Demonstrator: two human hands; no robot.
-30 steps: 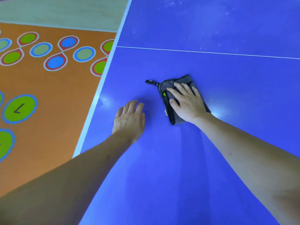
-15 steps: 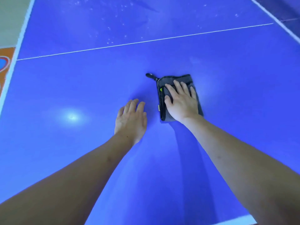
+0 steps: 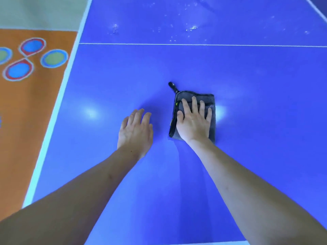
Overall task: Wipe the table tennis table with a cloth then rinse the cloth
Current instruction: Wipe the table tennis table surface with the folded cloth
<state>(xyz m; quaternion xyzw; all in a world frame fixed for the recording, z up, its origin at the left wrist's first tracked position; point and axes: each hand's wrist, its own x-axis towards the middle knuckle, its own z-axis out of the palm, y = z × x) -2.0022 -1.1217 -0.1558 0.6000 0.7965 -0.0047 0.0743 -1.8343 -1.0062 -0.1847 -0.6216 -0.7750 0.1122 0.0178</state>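
A folded grey cloth (image 3: pixel 211 103) with a black edge and a small black loop lies flat on the blue table tennis table (image 3: pixel 247 76). My right hand (image 3: pixel 193 122) presses palm-down on the cloth, fingers spread over it. My left hand (image 3: pixel 136 131) rests flat on the bare table just left of the cloth, fingers apart, holding nothing. A darker wet streak runs back from the cloth toward me along my right forearm.
A thin white line (image 3: pixel 194 44) crosses the table beyond the cloth, with water droplets (image 3: pixel 191 29) on the far side. The table's white left edge (image 3: pixel 53 117) borders an orange floor (image 3: pixel 21 110) painted with coloured circles.
My view has swung back to the left, bringing the table's left edge and the orange floor into sight again. Both hands keep their pose, the right still pressing the cloth.
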